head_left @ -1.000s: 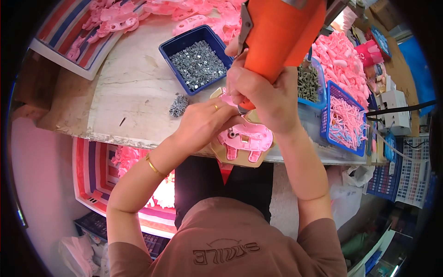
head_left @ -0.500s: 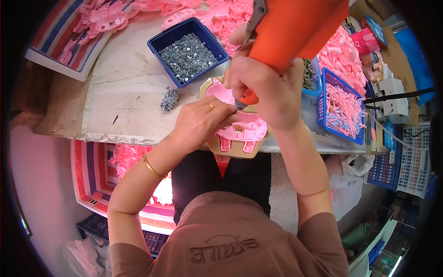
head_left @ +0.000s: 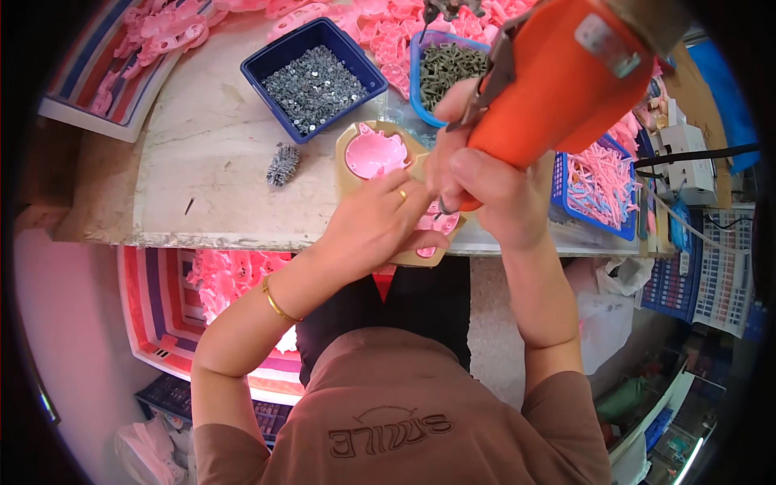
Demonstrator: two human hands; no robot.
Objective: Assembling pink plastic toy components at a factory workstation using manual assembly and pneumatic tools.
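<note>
Worktable (head_left: 222, 190): right hand (head_left: 505, 194) grips orange tool (head_left: 558, 89), tilted (left hand (head_left: 376, 214) palm-down).

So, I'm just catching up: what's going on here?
The person's right hand has its fingers around an orange handheld tool, tip down at pink plastic parts in a tan holder. The left hand lies over those parts, near the tip. Left of the tool, a dark blue rectangular tray of small metal pieces stands on the pale worktable.

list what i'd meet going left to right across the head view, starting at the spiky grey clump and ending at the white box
Spiky grey clump, left hand, right hand, blue basket, white box.
</note>
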